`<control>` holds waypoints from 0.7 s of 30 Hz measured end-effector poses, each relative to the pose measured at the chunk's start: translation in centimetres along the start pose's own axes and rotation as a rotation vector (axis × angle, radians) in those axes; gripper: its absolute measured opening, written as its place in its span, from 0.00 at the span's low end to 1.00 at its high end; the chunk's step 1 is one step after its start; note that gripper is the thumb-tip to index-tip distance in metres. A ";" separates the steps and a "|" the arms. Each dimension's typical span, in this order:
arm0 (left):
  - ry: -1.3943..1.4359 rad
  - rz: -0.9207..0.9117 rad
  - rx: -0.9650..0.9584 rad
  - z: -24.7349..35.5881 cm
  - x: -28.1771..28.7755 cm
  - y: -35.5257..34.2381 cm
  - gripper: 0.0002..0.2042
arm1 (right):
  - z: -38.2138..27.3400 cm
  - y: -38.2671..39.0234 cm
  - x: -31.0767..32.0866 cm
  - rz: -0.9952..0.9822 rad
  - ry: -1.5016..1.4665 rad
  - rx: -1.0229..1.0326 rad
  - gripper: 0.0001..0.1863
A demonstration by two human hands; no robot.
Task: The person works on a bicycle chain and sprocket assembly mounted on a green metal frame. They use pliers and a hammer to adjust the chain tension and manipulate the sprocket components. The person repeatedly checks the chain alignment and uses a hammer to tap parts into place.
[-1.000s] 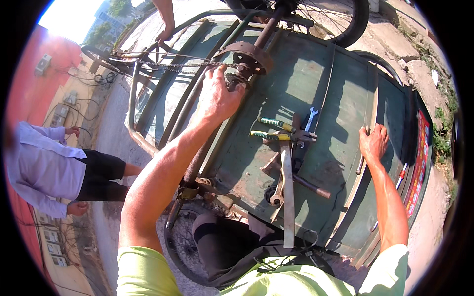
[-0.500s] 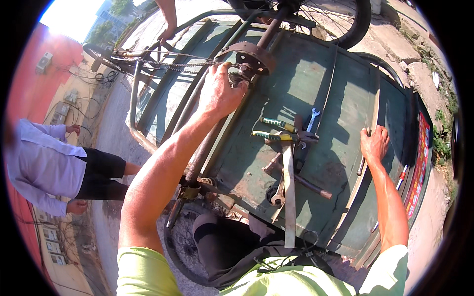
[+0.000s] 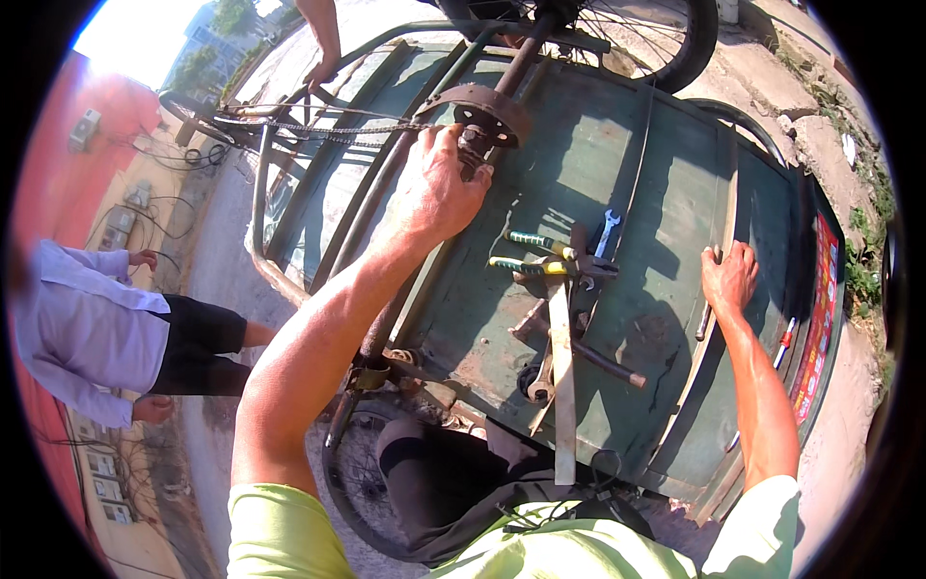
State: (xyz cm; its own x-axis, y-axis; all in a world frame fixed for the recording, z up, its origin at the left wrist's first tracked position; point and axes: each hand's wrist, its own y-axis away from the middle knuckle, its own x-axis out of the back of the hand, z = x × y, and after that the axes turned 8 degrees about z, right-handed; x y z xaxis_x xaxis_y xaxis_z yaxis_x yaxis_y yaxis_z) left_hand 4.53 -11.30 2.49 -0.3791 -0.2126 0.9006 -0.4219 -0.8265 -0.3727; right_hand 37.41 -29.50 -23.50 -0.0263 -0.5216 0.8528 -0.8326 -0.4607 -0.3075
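My left hand (image 3: 439, 193) is closed around a greasy metal fitting (image 3: 476, 150) on the axle (image 3: 526, 68) of an overturned cart, just below a rusty brake drum (image 3: 487, 114). A chain (image 3: 338, 132) runs off to the left beside my fingertips. My right hand (image 3: 730, 277) wraps around a slim metal rod (image 3: 703, 326) against a raised strip of the green cart bed (image 3: 603, 386). Between my hands lie pliers (image 3: 531, 265) with green-yellow grips, a blue open-ended wrench (image 3: 608, 232), a hammer (image 3: 579, 352), a flat pale bar (image 3: 561, 386) and another wrench (image 3: 542, 386).
A spoked wheel (image 3: 690, 58) stands at the top. A co-worker's hand (image 3: 323, 72) rests on the frame at upper left. Another person (image 3: 106, 318) in a pale shirt stands at left. A red-handled screwdriver (image 3: 786, 340) lies near the right edge; one wheel (image 3: 362, 482) is beside my knee.
My left hand has shifted slightly down and right with its fingers still at the axle fitting. My right hand stays in nearly the same place.
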 end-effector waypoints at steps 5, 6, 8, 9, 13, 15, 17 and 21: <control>-0.104 0.085 -0.205 -0.9 -2.2 1.6 0.30 | -0.6 0.0 0.4 -0.043 0.020 -0.011 0.26; -0.076 0.121 -0.365 -0.5 -2.3 2.8 0.29 | -0.6 0.2 0.6 -0.057 0.026 -0.020 0.27; 0.084 -0.285 -0.522 0.8 -1.7 4.8 0.26 | 0.2 0.0 -0.1 -0.012 0.033 -0.007 0.27; 0.087 -0.167 -0.698 0.8 -2.6 5.6 0.25 | 0.5 -0.2 -0.3 0.012 0.035 0.001 0.27; -0.009 -0.011 -0.306 1.3 -0.1 2.6 0.26 | 0.4 -0.2 0.3 -0.025 0.044 -0.016 0.27; 0.028 0.047 -0.001 -1.8 0.1 0.0 0.32 | -0.4 0.1 0.2 -0.045 0.033 -0.012 0.27; 0.026 0.024 0.114 -3.3 -0.5 -1.4 0.35 | -0.3 0.1 -0.1 -0.031 0.020 -0.008 0.27; -0.100 0.061 -0.236 -2.2 -1.7 1.9 0.33 | -0.3 0.1 0.2 -0.037 0.027 -0.003 0.27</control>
State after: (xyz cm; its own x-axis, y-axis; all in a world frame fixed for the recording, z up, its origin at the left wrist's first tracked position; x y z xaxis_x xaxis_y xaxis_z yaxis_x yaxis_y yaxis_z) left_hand 2.54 -11.39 -0.23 -0.3317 -0.3181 0.8881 -0.5859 -0.6684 -0.4582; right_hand 37.16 -29.37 -23.25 -0.0107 -0.4846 0.8747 -0.8346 -0.4774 -0.2747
